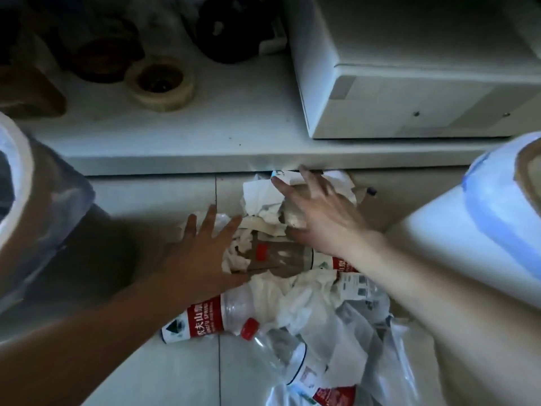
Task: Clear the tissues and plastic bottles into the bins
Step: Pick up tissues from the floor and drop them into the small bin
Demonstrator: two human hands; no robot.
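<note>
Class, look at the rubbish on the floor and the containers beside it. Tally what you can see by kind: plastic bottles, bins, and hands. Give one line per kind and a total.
Plastic bottles: 4 (by the left wrist, red-capped, under the hands, under the right forearm)
Bins: 2 (left, right)
Hands: 2 (left, right)
Total: 8
The tissues are too tangled to count.

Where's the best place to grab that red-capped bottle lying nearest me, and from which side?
Grip the red-capped bottle across its clear body, just below the red cap, coming straight down from above. It lies on its side on the floor with the upper side bare, so the fingers can wrap round it. Its lower end runs under the plastic bag, so that end looks harder to reach.
</note>
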